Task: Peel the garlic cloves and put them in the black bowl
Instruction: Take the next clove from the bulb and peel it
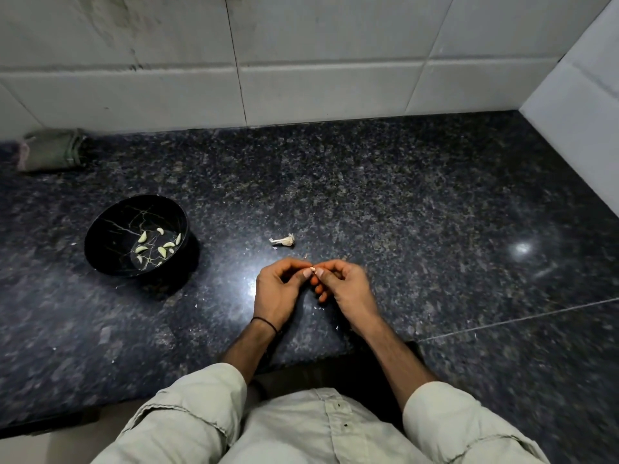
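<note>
1. Black bowl (112, 244), left of centre, holds peeled cloves (142, 238).
2. Your left grip (276, 289) and right grip (345, 286) both pinch one clove (313, 269), mid-frame.
3. The bowl lies up-left of it; your left grip is nearer.

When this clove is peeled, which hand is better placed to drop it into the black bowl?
Probably the left hand. The black bowl stands to the left of both hands, so its path is free; the right hand would have to cross over it. Both hands pinch the clove now.
</note>
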